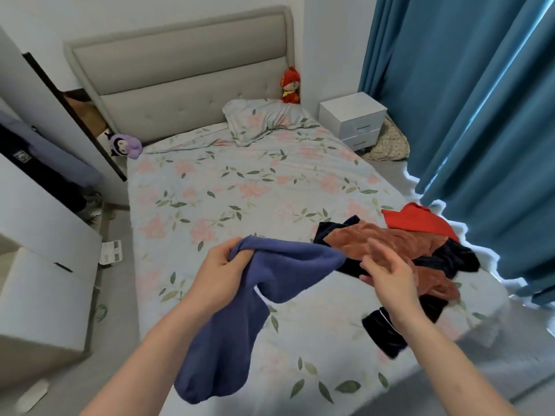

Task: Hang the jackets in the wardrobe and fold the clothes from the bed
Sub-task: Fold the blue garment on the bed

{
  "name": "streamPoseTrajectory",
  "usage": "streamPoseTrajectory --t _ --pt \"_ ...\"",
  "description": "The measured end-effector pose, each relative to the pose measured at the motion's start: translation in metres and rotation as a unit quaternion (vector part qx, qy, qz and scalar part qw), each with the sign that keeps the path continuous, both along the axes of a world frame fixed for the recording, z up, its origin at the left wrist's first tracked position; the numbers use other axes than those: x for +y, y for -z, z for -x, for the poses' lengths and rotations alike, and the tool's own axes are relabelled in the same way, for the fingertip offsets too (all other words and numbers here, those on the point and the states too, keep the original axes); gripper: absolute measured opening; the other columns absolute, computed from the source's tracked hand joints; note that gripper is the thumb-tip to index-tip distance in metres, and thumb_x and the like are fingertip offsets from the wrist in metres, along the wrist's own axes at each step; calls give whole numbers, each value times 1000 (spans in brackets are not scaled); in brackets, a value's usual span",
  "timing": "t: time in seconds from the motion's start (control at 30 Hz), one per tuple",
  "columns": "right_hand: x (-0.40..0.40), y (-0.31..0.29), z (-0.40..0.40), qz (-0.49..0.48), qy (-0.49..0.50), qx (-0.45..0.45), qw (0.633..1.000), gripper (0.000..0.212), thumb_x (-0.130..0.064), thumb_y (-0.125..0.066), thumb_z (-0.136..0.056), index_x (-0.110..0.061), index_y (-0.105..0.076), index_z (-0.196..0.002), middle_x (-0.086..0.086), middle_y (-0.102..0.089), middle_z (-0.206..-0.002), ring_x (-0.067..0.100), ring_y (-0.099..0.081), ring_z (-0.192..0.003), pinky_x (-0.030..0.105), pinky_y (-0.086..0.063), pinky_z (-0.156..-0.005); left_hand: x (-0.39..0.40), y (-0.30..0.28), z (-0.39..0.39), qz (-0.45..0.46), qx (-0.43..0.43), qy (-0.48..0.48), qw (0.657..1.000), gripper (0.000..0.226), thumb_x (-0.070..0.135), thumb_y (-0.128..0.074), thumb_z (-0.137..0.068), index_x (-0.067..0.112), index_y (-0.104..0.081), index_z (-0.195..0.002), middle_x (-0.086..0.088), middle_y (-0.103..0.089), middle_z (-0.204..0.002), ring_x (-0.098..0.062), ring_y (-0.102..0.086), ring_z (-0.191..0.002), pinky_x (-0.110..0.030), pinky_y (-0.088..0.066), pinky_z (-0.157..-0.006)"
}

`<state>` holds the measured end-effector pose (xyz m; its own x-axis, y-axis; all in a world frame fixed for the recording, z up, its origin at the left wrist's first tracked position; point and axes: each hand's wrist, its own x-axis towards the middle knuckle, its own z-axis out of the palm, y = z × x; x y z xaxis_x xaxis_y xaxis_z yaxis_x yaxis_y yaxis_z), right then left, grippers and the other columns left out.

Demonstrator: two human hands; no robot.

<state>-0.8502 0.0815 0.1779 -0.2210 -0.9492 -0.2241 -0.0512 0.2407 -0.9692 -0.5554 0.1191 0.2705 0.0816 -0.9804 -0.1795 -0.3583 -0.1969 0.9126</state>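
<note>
A blue-purple garment (240,310) hangs over the bed's near edge, bunched at its top in my left hand (223,268), which grips it. My right hand (386,268) hovers just to its right with fingers loosely spread, holding nothing, above a pile of clothes. That pile holds a rust-brown garment (399,238), a red one (417,219) and dark navy pieces (450,259), with another dark piece (381,331) near my right wrist. The bed (240,187) has a floral sheet.
An open wardrobe (45,163) with dark clothes inside stands at the left. A pillow (264,120) and two plush toys (126,145) lie by the headboard. A white nightstand (354,118) and teal curtains (480,100) are at the right. Papers lie on the floor at the left.
</note>
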Motion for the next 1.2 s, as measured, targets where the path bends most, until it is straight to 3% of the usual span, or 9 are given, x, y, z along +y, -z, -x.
streamPoseTrajectory --t 0.2,0.33,0.43,0.6,0.77,0.9,0.97,1.07,1.2 --pt "68 26 -69 -112 -316 95 937 67 -40 -87 -77 -46 -52 -134 -19 -62 -128 0 -64 -108 24 -56 -88 -5 -17 8 -56 108 -102 987 23 18 -48 -109 21 -70 -101 5 -78 -88 -12 -73 -87 -25 -52 -73" --pt "93 39 -116 -124 -422 113 891 84 -50 -90 -67 -42 -45 -138 -27 -57 -130 -7 -60 -113 22 -54 -93 -3 -29 0 -66 232 -153 958 22 20 -46 -109 15 -68 -105 -13 -67 -91 -26 -62 -81 -36 -46 -72" --pt "98 65 -147 -109 -342 187 915 88 -70 -82 -62 -41 -42 -134 -21 -55 -128 3 -58 -115 28 -53 -94 6 -35 -17 -55 269 -152 949 28 23 -42 -111 11 -67 -114 -6 -68 -72 -19 -59 -61 -31 -44 -58" --pt "109 77 -183 -50 -162 211 963 45 -64 -69 -79 -43 -49 -112 -14 -64 -110 16 -65 -99 42 -58 -82 30 -43 -66 -51 379 -137 914 27 23 -38 -112 16 -64 -108 5 -80 -84 -6 -76 -77 -22 -58 -59" --pt "142 46 -250 -45 -120 228 965 91 -62 -85 -65 -34 -40 -138 -19 -49 -132 10 -56 -112 32 -49 -86 60 -51 -114 -84 468 -84 876 34 24 -36 -112 7 -60 -129 -12 -76 -116 -19 -76 -98 -28 -63 -71" --pt "174 35 -311 -97 -100 190 972 7 -41 -69 -91 -35 -67 -92 -18 -68 -102 2 -64 -89 24 -51 -77 77 -58 -143 -128 495 -39 858 43 27 -39 -112 3 -49 -146 -19 -65 -134 -28 -67 -119 -32 -64 -81" --pt "188 36 -326 -121 -92 183 971 25 -27 -55 -103 -20 -68 -82 -10 -72 -82 5 -64 -73 26 -50 -68 82 -62 -162 -125 503 -28 855 43 27 -40 -111 2 -48 -146 -20 -65 -135 -29 -67 -119 -33 -64 -80" --pt "207 30 -333 -117 -72 150 979 24 -22 -50 -104 -11 -65 -88 -2 -71 -81 17 -63 -76 32 -49 -68 83 -61 -192 -92 459 -35 883 40 26 -42 -110 5 -49 -143 -16 -67 -130 -27 -69 -111 -32 -64 -72" --pt "211 10 -325 -90 -71 73 991 27 -22 -46 -108 -12 -61 -89 -3 -62 -73 14 -55 -69 31 -44 -68 70 -24 -241 -68 206 -56 975 26 30 -49 -109 10 -55 -125 -10 -63 -126 -21 -66 -103 -43 -59 -90"
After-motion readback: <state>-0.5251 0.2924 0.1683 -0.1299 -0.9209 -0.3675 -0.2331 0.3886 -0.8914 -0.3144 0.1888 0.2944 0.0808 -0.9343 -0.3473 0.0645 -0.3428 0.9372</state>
